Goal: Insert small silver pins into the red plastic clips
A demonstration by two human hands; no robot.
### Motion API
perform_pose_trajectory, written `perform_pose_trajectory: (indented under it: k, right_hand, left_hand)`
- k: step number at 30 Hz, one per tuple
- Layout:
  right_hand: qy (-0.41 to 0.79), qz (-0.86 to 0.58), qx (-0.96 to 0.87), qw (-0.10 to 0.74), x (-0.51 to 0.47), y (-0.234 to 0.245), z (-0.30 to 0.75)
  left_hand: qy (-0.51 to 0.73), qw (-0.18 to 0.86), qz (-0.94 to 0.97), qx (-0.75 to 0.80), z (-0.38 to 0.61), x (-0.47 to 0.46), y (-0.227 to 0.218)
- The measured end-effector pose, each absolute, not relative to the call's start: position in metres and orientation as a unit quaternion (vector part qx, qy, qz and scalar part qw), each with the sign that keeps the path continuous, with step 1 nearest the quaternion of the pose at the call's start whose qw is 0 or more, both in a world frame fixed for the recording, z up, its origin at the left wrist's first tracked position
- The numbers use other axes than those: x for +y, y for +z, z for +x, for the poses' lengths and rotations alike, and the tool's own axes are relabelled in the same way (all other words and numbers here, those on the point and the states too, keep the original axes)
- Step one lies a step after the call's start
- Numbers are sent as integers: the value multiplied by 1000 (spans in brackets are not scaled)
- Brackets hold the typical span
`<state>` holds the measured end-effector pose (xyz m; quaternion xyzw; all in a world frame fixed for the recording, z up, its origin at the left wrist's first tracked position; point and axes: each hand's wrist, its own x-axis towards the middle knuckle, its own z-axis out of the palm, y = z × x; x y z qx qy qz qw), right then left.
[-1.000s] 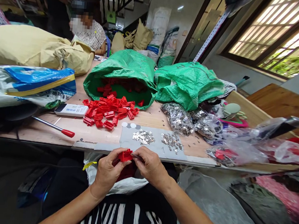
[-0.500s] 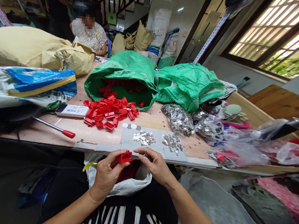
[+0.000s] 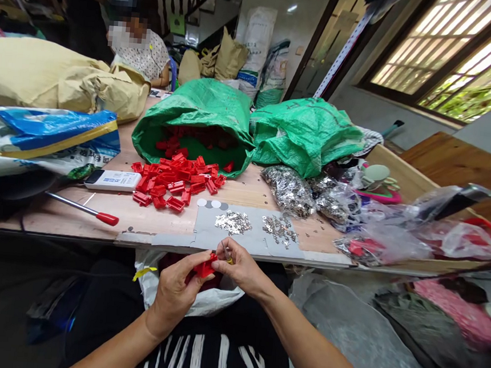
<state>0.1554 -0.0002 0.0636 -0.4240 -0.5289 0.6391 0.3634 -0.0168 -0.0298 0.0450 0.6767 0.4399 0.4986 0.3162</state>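
Pinching red part (image 3: 205, 267) in left hand (image 3: 176, 284), over white bag (image 3: 215, 303), near desk (image 3: 148, 219) edge. Holding thin tool (image 3: 231, 260) in bent fingers of right hand (image 3: 240, 269), close against red part. Likely halfway through fixing red part. Calling next for steady pinch, gentle fingers.

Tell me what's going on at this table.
Someone is working with both hands at the near edge of the table. The left hand holds a red part above an open white sack. The right hand is up against that part and holds a thin tool, too small to identify. Farther in, loose red parts lie at a green sack's mouth, and two metal heaps sit on a grey sheet.
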Motion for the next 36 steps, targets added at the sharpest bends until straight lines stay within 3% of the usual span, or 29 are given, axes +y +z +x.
perform_pose_trajectory:
  k: [6, 13, 18, 28, 36]
  right_hand:
    - [606, -479, -549, 319, 0, 50, 165]
    - [216, -623, -718, 223, 25, 64, 197]
    - [103, -638, -747, 154, 36, 58, 190]
    - [80, -653, -741, 135, 44, 57, 178]
    - [151, -632, -714, 259, 42, 63, 185]
  left_hand:
    - [469, 443, 607, 464, -12, -27, 34]
    - [502, 574, 455, 460, -9, -19, 34]
    - [500, 577, 443, 470, -11, -18, 36]
    - [517, 573, 437, 462, -14, -13, 39]
    - [588, 501, 417, 480, -18, 4, 60]
